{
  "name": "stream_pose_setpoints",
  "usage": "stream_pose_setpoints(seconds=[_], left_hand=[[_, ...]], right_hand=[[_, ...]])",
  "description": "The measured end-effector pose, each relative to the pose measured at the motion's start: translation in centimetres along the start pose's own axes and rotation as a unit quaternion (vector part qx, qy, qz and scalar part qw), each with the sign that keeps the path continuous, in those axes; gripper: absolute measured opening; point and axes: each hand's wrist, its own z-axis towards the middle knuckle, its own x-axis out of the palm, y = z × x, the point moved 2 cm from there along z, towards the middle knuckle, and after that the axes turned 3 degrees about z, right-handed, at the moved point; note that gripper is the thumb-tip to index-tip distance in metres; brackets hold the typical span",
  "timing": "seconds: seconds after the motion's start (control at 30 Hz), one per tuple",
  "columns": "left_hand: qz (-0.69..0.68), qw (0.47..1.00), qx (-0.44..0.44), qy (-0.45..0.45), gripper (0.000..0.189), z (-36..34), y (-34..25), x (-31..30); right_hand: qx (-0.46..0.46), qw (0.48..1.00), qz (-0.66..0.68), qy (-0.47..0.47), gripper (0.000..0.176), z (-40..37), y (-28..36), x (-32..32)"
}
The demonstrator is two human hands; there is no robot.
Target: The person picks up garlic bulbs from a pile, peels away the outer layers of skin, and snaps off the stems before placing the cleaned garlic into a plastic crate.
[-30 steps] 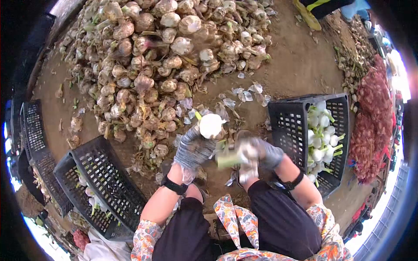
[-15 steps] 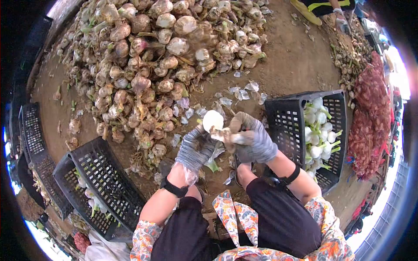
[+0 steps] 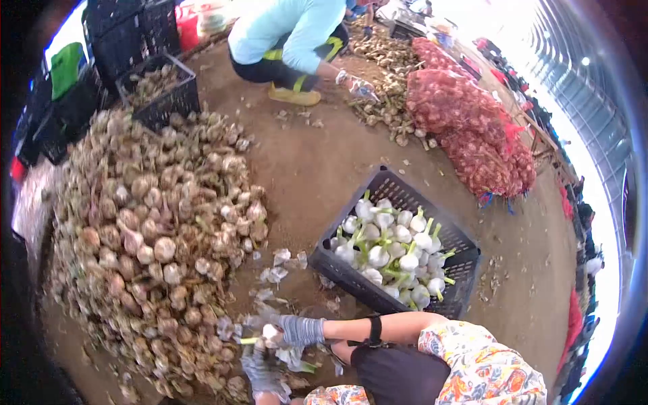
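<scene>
A white garlic bulb [image 3: 270, 332] with a short green stalk is between my two gloved hands, low in the view. My right hand [image 3: 300, 330], in a grey striped glove, reaches in from the right with its fingers curled at the bulb, slightly blurred. Just below, my left hand [image 3: 259, 370] has its fingers closed around the bulb's lower side. Shed white skins [image 3: 273, 275] lie on the ground close by. Left of the hands rises a big heap of unpeeled garlic [image 3: 162, 250].
A black crate [image 3: 351, 283] of cleaned white bulbs stands right of my hands. Red net sacks [image 3: 466, 121] lie at upper right. Another person [image 3: 297, 47] crouches at a smaller garlic pile [image 3: 391, 67]. Dark crates [image 3: 165, 94] stand at upper left.
The view has swung up and to the right, bringing the crouching person and the filled crate into fuller sight. My hands remain at the garlic bulb, now lower in view.
</scene>
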Motion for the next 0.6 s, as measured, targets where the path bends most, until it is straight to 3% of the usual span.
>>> stream_pose_setpoints(seconds=[0.07, 0.13, 0.2, 0.23, 0.27, 0.3, 0.33, 0.4, 0.47, 0.5, 0.53, 0.6], left_hand=[[0.083, 0.994, 0.017, 0.067, 0.051, -0.8, -1.2, 0.6], [0.068, 0.994, -0.016, 0.083, 0.048, -1.8, -2.3, 1.4], [0.170, 0.979, 0.096, 0.058, 0.049, -0.4, -1.1, -0.4], [0.176, 0.978, 0.099, 0.059, 0.049, -0.1, -2.2, -0.1], [0.322, 0.930, 0.179, 0.020, 0.048, -0.2, -4.1, 0.6], [0.456, 0.853, 0.254, -0.018, 0.046, 0.1, -5.5, 1.0], [0.392, 0.895, 0.214, 0.005, 0.055, 2.8, -4.8, -2.0], [0.544, 0.810, 0.207, -0.072, 0.060, 4.0, -8.1, -1.6], [0.773, 0.537, 0.326, -0.088, 0.061, 4.4, -11.9, 0.5], [0.834, 0.459, 0.289, -0.102, 0.062, 6.2, -12.0, -0.6], [0.837, 0.453, 0.289, -0.103, 0.062, 8.1, -11.8, -1.5], [0.901, 0.357, 0.216, -0.119, 0.060, 10.7, -11.5, -2.6]], right_hand=[[0.045, 0.999, 0.023, 0.013, 0.045, -0.9, -1.7, -0.9], [-0.027, 0.997, -0.037, -0.059, 0.042, -5.8, 6.6, -4.7], [-0.144, 0.956, -0.176, -0.188, 0.047, -10.0, 9.0, -8.6], [-0.054, 0.955, -0.160, -0.245, 0.045, -12.2, 11.8, -10.6], [0.039, 0.943, -0.142, -0.298, 0.043, -14.4, 13.8, -12.4], [0.025, 0.891, -0.268, -0.365, 0.039, -15.7, 13.3, -13.8], [0.012, 0.819, -0.388, -0.423, 0.036, -16.9, 12.8, -15.0], [0.014, 0.797, -0.437, -0.416, 0.039, -17.8, 12.9, -15.7], [-0.120, 0.878, -0.278, -0.370, 0.025, -16.1, 11.1, -14.5], [-0.097, 0.904, -0.247, -0.335, 0.024, -14.7, 10.5, -13.5], [-0.083, 0.922, -0.243, -0.289, 0.025, -13.2, 9.7, -12.5], [-0.070, 0.944, -0.216, -0.241, 0.024, -10.2, 8.8, -10.2]])
